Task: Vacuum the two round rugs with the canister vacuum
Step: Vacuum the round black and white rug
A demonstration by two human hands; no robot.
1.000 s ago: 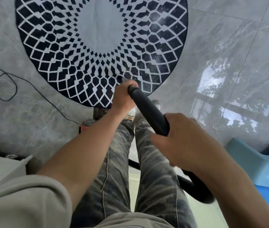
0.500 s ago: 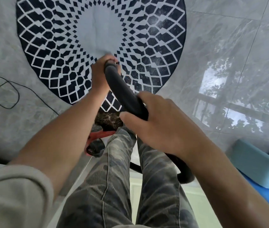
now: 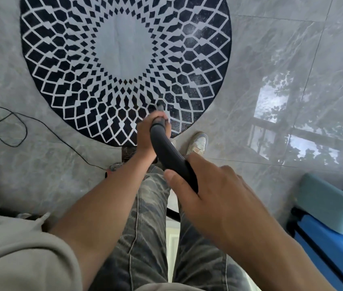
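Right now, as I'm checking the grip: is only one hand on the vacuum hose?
No, the left hand and the right hand both grip the black hose.

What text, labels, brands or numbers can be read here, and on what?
None can be read.
vacuum hose: plain black, no marking visible.
round rug: geometric pattern only, no lettering.
shoe: no legible logo; too blurred to tell.
blue plastic object: no print visible.
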